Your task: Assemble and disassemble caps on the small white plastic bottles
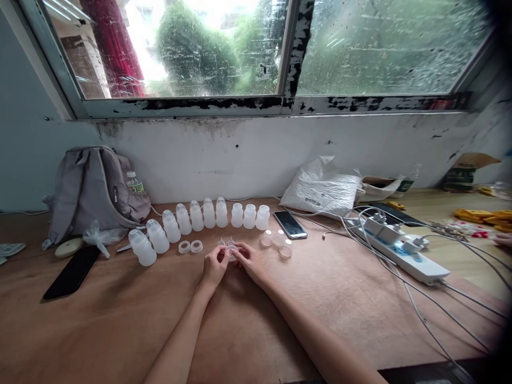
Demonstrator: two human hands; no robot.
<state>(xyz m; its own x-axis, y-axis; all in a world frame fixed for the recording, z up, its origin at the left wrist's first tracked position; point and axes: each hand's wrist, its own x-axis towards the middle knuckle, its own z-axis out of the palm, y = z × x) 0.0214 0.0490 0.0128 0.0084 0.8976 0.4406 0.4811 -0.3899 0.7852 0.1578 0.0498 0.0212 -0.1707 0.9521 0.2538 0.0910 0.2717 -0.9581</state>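
My left hand (215, 264) and my right hand (248, 261) meet at the middle of the table, fingertips pinched on a small clear round bottle part (231, 254). Fingers cover much of it, so its exact kind is unclear. Just behind the fingers stand clear bottle nipples (221, 242), partly hidden. To their left lie two whitish collar rings (184, 247). Several clear caps (285, 249) rest to the right of my right hand. Beyond everything, frosted baby bottles (172, 226) stand upright in a curved row, with three shorter bottles (249, 217) at its right end.
On the left are a grey backpack (88, 186), a black phone (72, 273) and a plastic bag (102, 234). Another phone (290, 224) lies behind the caps. Farther right are a silvery bag (322, 186) and a power strip (400, 250) with trailing cables.
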